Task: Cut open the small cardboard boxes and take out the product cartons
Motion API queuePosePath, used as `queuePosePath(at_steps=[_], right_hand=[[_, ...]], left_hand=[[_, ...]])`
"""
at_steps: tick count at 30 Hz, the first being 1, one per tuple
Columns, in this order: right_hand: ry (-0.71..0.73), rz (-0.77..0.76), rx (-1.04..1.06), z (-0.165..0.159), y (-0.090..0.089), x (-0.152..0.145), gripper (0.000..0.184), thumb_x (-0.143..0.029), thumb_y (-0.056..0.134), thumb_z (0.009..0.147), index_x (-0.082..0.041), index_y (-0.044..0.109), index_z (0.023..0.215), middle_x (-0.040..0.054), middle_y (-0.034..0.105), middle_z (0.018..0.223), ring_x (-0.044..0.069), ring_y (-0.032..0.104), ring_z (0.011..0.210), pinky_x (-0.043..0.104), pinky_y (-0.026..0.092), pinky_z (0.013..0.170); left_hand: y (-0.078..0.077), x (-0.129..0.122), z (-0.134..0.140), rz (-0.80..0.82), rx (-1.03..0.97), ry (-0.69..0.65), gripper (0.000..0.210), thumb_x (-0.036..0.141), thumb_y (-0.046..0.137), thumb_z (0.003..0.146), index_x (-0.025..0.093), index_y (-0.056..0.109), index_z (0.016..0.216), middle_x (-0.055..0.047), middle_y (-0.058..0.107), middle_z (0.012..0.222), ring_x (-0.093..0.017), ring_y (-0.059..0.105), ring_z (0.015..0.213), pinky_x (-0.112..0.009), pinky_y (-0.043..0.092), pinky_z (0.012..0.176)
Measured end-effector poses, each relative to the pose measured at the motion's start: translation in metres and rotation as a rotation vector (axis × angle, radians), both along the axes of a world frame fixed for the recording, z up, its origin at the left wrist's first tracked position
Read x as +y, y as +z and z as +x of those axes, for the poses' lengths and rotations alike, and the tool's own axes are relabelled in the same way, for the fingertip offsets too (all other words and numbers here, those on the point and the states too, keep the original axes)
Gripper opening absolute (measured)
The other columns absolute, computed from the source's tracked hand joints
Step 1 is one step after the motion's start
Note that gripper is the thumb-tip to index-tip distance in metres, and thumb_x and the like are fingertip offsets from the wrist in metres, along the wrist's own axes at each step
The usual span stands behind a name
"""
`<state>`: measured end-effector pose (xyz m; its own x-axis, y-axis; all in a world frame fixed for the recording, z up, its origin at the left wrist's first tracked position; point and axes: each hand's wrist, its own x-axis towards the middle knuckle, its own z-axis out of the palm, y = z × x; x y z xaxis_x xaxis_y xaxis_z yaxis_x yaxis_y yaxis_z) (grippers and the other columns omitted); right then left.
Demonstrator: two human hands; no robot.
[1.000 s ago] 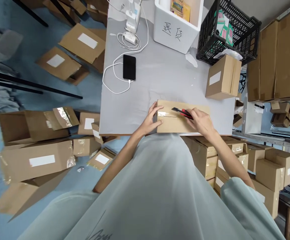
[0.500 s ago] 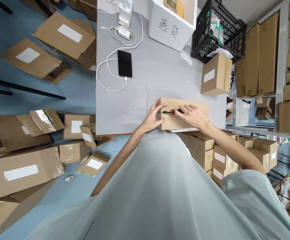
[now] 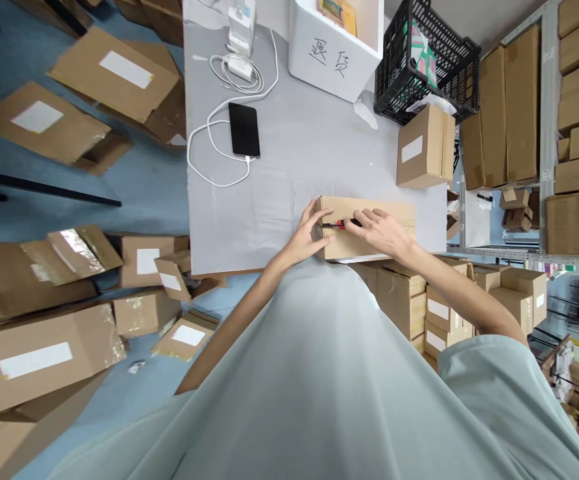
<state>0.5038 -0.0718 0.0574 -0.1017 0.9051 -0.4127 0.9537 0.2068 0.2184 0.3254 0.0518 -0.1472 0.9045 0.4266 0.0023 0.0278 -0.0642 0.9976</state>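
Observation:
A long cardboard box (image 3: 336,250) lies at the front edge of the table, directly before me. My left hand (image 3: 306,237) grips its left end, thumb on the near side and fingers toward the far side. In my right hand (image 3: 376,229) is a red and black box cutter (image 3: 340,223), its tip pointing left along the middle of the box top. The cutter's tip rests at or very near the cardboard, close to the box's left end. My right fingers hide the back of its handle.
On the grey table (image 3: 279,187) lie a black phone (image 3: 244,131) on a white cable, a white foam bin (image 3: 332,57), a black plastic crate (image 3: 419,73) and a smaller carton (image 3: 422,150). Opened cartons (image 3: 39,347) cover the floor at left; shelving stands right.
The view has shifted slightly. Both hands keep their places on the box, and the box cutter has moved barely, if at all.

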Motion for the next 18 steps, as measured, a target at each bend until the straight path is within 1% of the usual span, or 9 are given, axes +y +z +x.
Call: queuePosePath(at_steps=[6,8,9,10,12,14,16,17,18], right_hand=[[-0.067,0.060,0.079,0.007,-0.009,-0.006,0.039,-0.007,0.034,0.115,-0.021,0.063,0.137,0.0142,0.077,0.118,0.025,0.069,0.098,0.038,0.048,0.090],[-0.145,0.136,0.111,0.018,-0.013,-0.015,0.035,-0.016,0.035,0.118,-0.020,0.064,0.138,0.0146,0.078,0.117,0.026,0.070,0.099,0.038,0.050,0.092],[-0.217,0.190,0.140,0.026,-0.015,-0.023,0.033,-0.024,0.037,0.120,-0.020,0.064,0.139,0.0152,0.079,0.118,0.027,0.071,0.101,0.039,0.051,0.093],[-0.310,0.253,0.179,0.036,-0.017,-0.032,0.033,-0.033,0.041,0.120,-0.020,0.063,0.141,0.0158,0.079,0.120,0.029,0.072,0.103,0.039,0.052,0.094],[-0.547,0.405,0.278,0.063,-0.024,-0.057,0.042,-0.051,0.047,0.118,-0.021,0.061,0.144,0.0162,0.079,0.124,0.031,0.074,0.104,0.041,0.055,0.092],[-0.819,0.575,0.391,0.097,-0.038,-0.086,0.051,-0.061,0.050,0.115,-0.022,0.059,0.146,0.0142,0.080,0.122,0.031,0.075,0.098,0.041,0.057,0.088],[-1.091,0.723,0.494,0.133,-0.061,-0.117,0.053,-0.063,0.048,0.114,-0.022,0.057,0.145,0.0118,0.080,0.116,0.027,0.075,0.092,0.038,0.058,0.086],[-1.236,0.757,0.526,0.150,-0.076,-0.132,0.052,-0.062,0.046,0.113,-0.020,0.057,0.143,0.0116,0.080,0.114,0.025,0.075,0.088,0.037,0.059,0.085],[-1.387,0.733,0.526,0.165,-0.092,-0.147,0.050,-0.059,0.048,0.112,-0.019,0.058,0.138,0.0122,0.080,0.115,0.024,0.075,0.086,0.035,0.058,0.083]], left_hand=[[0.009,0.005,-0.004,0.008,0.017,-0.037,0.077,0.062,0.075,0.100,0.029,0.054,0.166,-0.013,0.011,0.193,-0.036,0.011,0.180,-0.056,0.027,0.144],[0.010,0.008,-0.004,0.008,0.028,-0.041,0.078,0.066,0.074,0.100,0.030,0.054,0.166,-0.013,0.012,0.192,-0.037,0.010,0.181,-0.057,0.028,0.143],[0.010,0.009,-0.004,0.002,0.033,-0.041,0.079,0.069,0.073,0.099,0.030,0.054,0.166,-0.013,0.013,0.192,-0.037,0.010,0.180,-0.058,0.029,0.143],[0.009,0.010,-0.003,-0.008,0.036,-0.037,0.081,0.071,0.074,0.098,0.030,0.054,0.166,-0.014,0.014,0.192,-0.039,0.010,0.180,-0.060,0.030,0.142],[0.008,0.011,-0.001,-0.046,0.038,-0.024,0.086,0.076,0.075,0.095,0.031,0.055,0.165,-0.015,0.014,0.192,-0.042,0.011,0.180,-0.064,0.032,0.140],[0.006,0.010,0.001,-0.099,0.039,-0.004,0.090,0.079,0.078,0.092,0.031,0.056,0.164,-0.015,0.014,0.192,-0.043,0.012,0.179,-0.066,0.032,0.139],[0.004,0.008,0.002,-0.147,0.046,0.022,0.090,0.080,0.080,0.089,0.033,0.058,0.162,-0.014,0.015,0.192,-0.043,0.012,0.179,-0.066,0.033,0.139],[0.004,0.008,0.003,-0.160,0.055,0.039,0.089,0.080,0.081,0.088,0.033,0.059,0.161,-0.013,0.016,0.192,-0.043,0.013,0.179,-0.066,0.034,0.139],[0.004,0.007,0.003,-0.167,0.066,0.056,0.087,0.078,0.083,0.087,0.034,0.061,0.159,-0.012,0.018,0.192,-0.043,0.014,0.179,-0.066,0.035,0.138]])
